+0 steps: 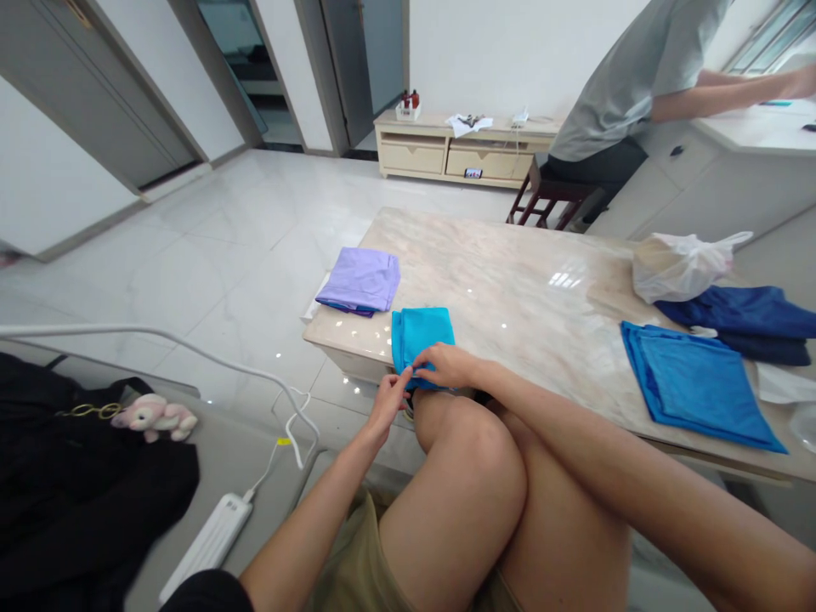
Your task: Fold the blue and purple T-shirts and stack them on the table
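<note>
Bright turquoise on the small cloth (426, 330), pale lilac on the folded fabric (360, 276), strong blue across the large cloth (701, 382), beige marbling over the worktop (510, 263)!

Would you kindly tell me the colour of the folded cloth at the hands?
The folded cloth is turquoise blue, shown in the head view.

No words or numbers can be read here. The little yellow tag (284, 442) on the white cord (263, 473) is too small to read, and so are any marks on the white power strip (213, 540). The brown bottles (415, 99) are too far away. The small lit screen (473, 173) by the low cabinet (411, 158) shows bits of color — just a blur.
</note>
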